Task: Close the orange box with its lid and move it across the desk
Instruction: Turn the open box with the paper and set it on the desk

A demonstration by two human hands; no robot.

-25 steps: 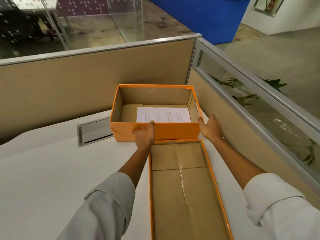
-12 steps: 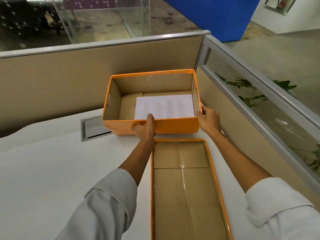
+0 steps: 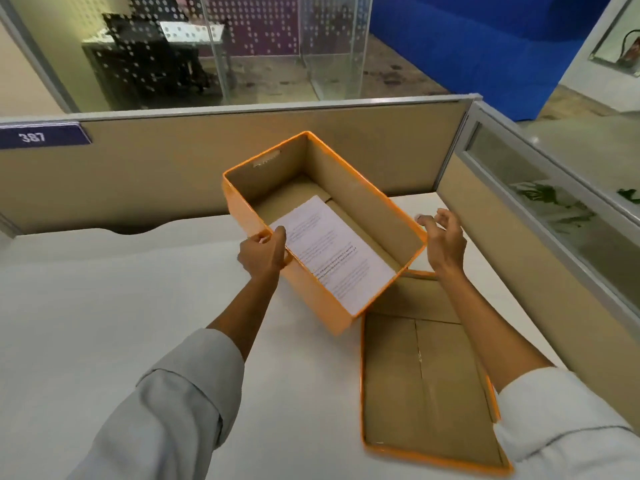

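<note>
The open orange box [image 3: 249, 206] sits turned at an angle on the white desk, with a printed sheet of paper [image 3: 332, 251] lying inside it. My left hand [image 3: 263, 254] grips the rim of the box's near left wall, thumb inside. My right hand [image 3: 445, 240] hovers just off the box's right corner, fingers spread, holding nothing. The orange lid [image 3: 426, 386] lies upside down on the desk in front of the box; the box's near corner overlaps its far end.
Beige partition walls [image 3: 173, 174] close the desk at the back and on the right [image 3: 519, 258], the right one topped by a glass pane. A blue tag reading 387 [image 3: 38, 135] hangs on the back partition. White desk surface [image 3: 86, 306] spreads to the left.
The box has been swung from square-on to diagonal and nearer to me. My right hand has come off its right wall and opened. The cable slot in the desk is no longer visible.
</note>
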